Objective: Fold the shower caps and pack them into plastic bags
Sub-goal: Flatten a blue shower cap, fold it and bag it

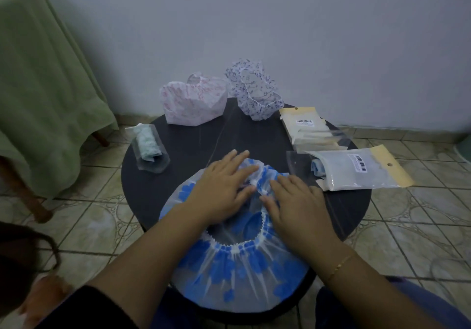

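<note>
A blue-flowered shower cap [237, 272] lies spread on the near half of the round black table [142, 191], its elastic opening facing up. My left hand [221, 185] lies flat on the cap's far left part with fingers straight. My right hand [293, 201] presses flat on its far right part, fingertips at the gathered rim. A pink-patterned cap [193, 104] and a purple-patterned cap [254, 89] stand at the table's back. A clear bag holding a rolled green cap [149, 146] lies at the left. At the right lies a bag with a blue cap [354, 169].
A stack of empty plastic bags [308, 127] with cardboard headers lies at the back right. A chair draped in green cloth [38, 86] stands to the left. Tiled floor surrounds the table and a grey wall runs behind it.
</note>
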